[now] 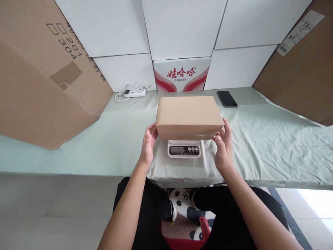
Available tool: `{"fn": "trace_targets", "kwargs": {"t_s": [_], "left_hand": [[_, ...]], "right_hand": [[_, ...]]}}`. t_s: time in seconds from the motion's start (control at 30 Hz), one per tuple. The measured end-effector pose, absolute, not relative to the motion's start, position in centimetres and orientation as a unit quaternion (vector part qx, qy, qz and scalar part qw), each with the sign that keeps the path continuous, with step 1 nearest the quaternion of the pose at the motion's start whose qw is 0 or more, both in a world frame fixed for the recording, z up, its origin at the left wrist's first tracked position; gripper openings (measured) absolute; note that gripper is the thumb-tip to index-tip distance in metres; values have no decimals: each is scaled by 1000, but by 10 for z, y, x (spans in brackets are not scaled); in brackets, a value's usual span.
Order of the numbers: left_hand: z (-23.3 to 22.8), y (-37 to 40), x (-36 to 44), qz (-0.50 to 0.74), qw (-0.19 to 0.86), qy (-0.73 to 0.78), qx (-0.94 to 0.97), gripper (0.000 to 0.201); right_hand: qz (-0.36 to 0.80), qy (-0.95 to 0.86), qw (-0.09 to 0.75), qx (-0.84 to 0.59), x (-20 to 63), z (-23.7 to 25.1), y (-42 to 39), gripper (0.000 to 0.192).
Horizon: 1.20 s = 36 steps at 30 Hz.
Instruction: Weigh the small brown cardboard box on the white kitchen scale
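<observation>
A: Where is the cardboard box (189,116) sitting?

B: On top of the small white kitchen scale (184,148), which stands near the front edge of the desk (273,152), about midway along it. The box is closed, lies flat and overhangs the scale on both sides, so only the scale's front strip with its display and buttons shows beneath.

A: And the hands?

B: The left hand (148,143) is at the box's left front corner, fingers curled up against its side wall. The right hand (223,144) is at the right front corner, fingers loosely spread and fingertips against the side. Neither is closed around anything; they rest against the box ends, one on each side. How firmly they press, I cannot tell.

A: What else lies on the desk?

B: A pale green cloth covers it. Near the back edge, right of the box, lies a dark phone (227,99), face up and well apart from the scale. Towards the back left is a white power strip (134,92) with its cable looped. Centred against the back wall stands a white carton with red lettering (181,74), just behind the box. Large brown cardboard sheets (41,83) lean in at the left and right ends.
</observation>
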State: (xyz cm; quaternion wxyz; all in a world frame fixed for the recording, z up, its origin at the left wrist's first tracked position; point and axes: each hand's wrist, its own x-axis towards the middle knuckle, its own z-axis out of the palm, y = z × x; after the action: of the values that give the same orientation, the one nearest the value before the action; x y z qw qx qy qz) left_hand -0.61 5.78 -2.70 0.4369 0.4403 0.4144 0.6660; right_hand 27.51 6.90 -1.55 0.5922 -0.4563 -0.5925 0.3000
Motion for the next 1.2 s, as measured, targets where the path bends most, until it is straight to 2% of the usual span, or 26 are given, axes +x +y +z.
{"fn": "trace_targets", "kwargs": {"t_s": [0.77, 1.03, 1.2], "left_hand": [[-27, 55, -7, 663, 425, 421, 449, 76], [-25, 55, -5, 648, 424, 437, 457, 84], [-21, 52, -3, 635, 416, 443, 477, 75]], "right_hand": [[310, -587, 588, -462, 278, -14, 71, 72], [316, -588, 586, -458, 275, -10, 71, 73], [339, -588, 588, -441, 272, -3, 72, 71]]}}
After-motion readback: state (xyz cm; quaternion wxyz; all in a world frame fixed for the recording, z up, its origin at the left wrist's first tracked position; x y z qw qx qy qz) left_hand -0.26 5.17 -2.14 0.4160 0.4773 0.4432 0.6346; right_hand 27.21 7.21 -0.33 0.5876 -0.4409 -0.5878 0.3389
